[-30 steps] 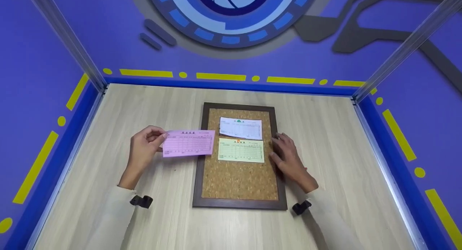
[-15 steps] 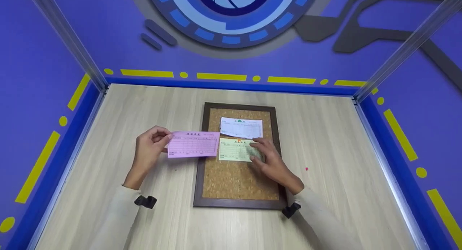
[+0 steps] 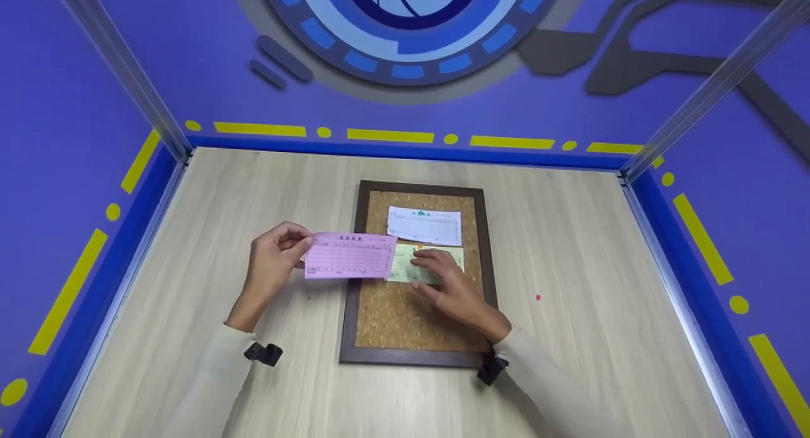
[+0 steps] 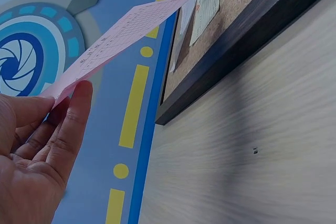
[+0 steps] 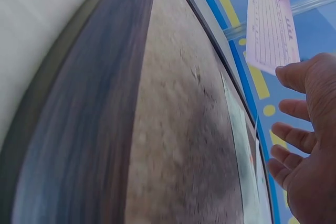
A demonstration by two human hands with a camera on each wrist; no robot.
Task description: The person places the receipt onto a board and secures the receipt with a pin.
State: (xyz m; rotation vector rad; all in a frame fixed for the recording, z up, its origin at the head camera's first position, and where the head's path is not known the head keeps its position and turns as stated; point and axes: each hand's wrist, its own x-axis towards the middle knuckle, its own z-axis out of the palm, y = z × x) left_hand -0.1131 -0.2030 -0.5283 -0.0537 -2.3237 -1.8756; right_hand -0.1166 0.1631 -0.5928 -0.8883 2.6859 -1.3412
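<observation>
Between thumb and fingers, my left hand [image 3: 273, 261] pinches a pink printed form slip [image 3: 349, 256] by its left end. The slip is raised above the left frame of a cork board [image 3: 405, 318], its right end overlapping a pale green form slip [image 3: 400, 268]. Over that green slip hovers my right hand [image 3: 457, 292], fingers spread and holding nothing; the right wrist view shows its thumb near the pink slip's edge, and whether they touch I cannot tell. Above the green slip on the cork lies a white form slip [image 3: 424, 226], its lower left edge lifted.
The board's dark wooden frame [image 3: 419, 357] lies on a pale wood table [image 3: 588, 267]. A tiny red bit [image 3: 538, 297] sits on the table to the right. Blue-purple panels [image 3: 190, 58] with yellow marks wall the back and both sides.
My left hand has carried the pink slip rightward, over the board's left part. From the board's right edge, my right hand has come leftward over the green slip, uncovering the red bit.
</observation>
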